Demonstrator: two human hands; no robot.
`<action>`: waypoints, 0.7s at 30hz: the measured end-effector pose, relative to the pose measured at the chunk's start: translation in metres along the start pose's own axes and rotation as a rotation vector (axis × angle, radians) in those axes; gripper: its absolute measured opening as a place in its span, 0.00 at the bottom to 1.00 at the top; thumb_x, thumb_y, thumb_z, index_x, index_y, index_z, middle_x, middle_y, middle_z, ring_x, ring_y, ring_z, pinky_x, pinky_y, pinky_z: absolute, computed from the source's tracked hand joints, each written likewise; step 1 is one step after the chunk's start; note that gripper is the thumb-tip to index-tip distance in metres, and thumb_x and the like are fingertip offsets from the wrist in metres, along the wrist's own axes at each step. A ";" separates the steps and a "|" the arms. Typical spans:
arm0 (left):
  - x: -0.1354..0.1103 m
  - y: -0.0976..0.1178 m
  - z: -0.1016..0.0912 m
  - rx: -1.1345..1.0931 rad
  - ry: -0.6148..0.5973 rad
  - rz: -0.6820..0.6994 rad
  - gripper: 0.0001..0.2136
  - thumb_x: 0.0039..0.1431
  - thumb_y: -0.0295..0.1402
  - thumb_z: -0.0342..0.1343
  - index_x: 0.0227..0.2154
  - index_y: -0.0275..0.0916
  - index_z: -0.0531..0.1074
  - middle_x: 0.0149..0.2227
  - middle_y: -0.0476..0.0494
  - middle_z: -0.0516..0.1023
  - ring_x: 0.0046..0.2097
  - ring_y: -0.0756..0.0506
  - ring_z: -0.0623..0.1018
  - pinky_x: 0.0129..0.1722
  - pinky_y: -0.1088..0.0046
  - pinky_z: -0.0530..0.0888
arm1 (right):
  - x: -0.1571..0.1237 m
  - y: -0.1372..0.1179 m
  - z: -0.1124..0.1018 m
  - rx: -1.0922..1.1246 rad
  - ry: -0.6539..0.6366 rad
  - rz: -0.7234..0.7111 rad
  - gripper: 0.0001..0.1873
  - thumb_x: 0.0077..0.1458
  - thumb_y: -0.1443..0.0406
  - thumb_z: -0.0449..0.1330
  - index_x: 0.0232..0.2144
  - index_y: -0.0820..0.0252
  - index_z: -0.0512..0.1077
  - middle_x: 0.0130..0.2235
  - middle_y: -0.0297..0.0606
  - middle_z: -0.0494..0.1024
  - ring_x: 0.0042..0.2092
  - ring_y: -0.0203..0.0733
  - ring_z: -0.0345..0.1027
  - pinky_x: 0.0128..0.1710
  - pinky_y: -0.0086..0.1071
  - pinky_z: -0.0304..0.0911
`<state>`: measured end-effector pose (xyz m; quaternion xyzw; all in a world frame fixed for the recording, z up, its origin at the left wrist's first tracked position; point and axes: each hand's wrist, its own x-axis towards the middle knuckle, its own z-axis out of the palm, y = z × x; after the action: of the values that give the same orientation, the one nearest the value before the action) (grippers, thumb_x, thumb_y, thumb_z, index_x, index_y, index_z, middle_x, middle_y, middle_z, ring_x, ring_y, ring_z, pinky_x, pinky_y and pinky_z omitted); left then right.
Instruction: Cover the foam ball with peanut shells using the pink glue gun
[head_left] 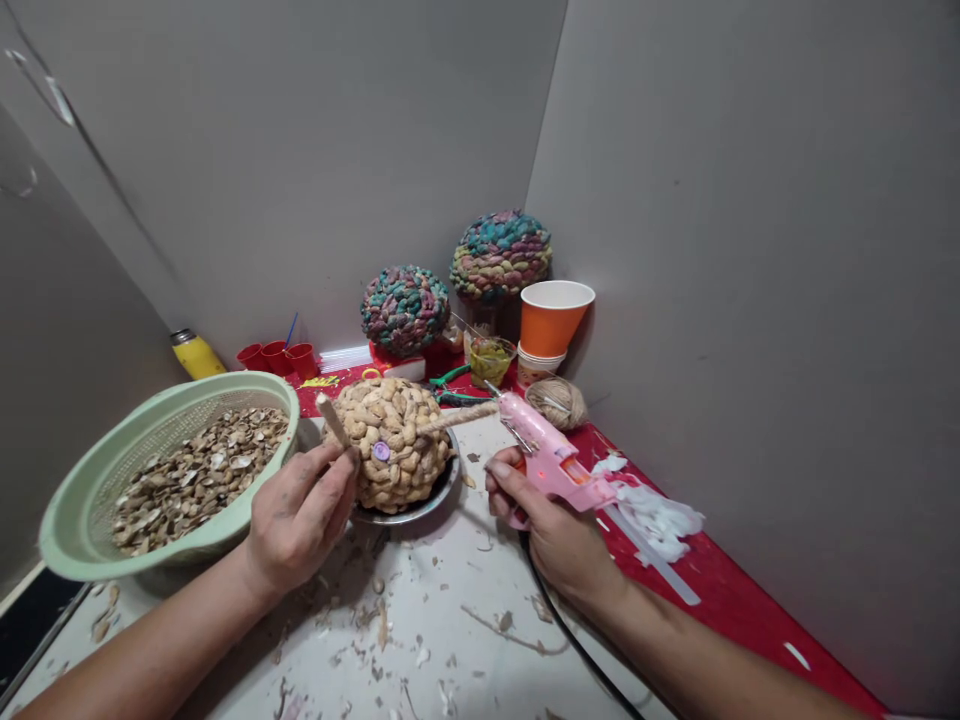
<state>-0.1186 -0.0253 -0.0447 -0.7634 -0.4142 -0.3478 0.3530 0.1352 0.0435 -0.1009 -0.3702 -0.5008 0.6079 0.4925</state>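
A ball covered in peanut shells point(405, 465), with a purple button point(381, 451) on its front, rests in a metal bowl point(431, 510). From its right side sticks out a twine-wrapped stick point(465, 415). My left hand point(304, 510) is closed on a short stick point(333, 420) at the ball's left side; whether that stick touches the ball is hidden. In my right hand point(551, 530) is a pink glue gun point(544, 445), its nozzle pointing up and left near the end of the twine-wrapped stick.
A green colander point(67, 530) of broken shells stands at left. Behind are painted balls point(405, 310), red cups point(301, 360), green-handled pliers point(448, 380), an orange cup point(553, 322) and a twine ball point(556, 402). Glue sticks point(664, 565) lie right; shell scraps litter the table.
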 end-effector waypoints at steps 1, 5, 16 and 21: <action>0.001 0.001 0.000 -0.010 -0.005 -0.039 0.13 0.57 0.21 0.60 0.43 0.38 0.74 0.40 0.37 0.83 0.40 0.43 0.83 0.40 0.71 0.80 | 0.000 0.000 0.000 0.002 0.000 0.002 0.21 0.55 0.45 0.63 0.31 0.56 0.67 0.24 0.28 0.67 0.24 0.32 0.55 0.22 0.26 0.50; 0.005 0.005 -0.001 -0.161 0.036 -0.279 0.11 0.57 0.20 0.59 0.41 0.40 0.71 0.37 0.44 0.81 0.40 0.46 0.81 0.42 0.70 0.78 | 0.000 0.000 -0.001 0.006 -0.002 0.028 0.23 0.53 0.44 0.63 0.33 0.56 0.66 0.24 0.28 0.67 0.24 0.32 0.54 0.22 0.26 0.49; 0.003 0.008 0.004 -0.371 0.135 -0.459 0.10 0.55 0.20 0.62 0.37 0.40 0.75 0.35 0.48 0.79 0.37 0.50 0.79 0.38 0.75 0.76 | 0.000 -0.003 0.001 -0.063 -0.019 0.080 0.28 0.51 0.39 0.61 0.32 0.56 0.65 0.23 0.28 0.66 0.25 0.33 0.54 0.24 0.27 0.50; -0.003 0.009 0.010 -0.463 0.127 -0.658 0.07 0.57 0.24 0.62 0.37 0.41 0.76 0.34 0.49 0.80 0.34 0.50 0.79 0.36 0.75 0.77 | 0.001 0.002 -0.001 -0.089 -0.010 0.078 0.27 0.52 0.39 0.61 0.33 0.56 0.66 0.24 0.28 0.67 0.25 0.33 0.54 0.25 0.27 0.51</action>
<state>-0.1094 -0.0223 -0.0544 -0.6264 -0.5245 -0.5728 0.0664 0.1352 0.0444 -0.1025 -0.4080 -0.5151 0.6054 0.4491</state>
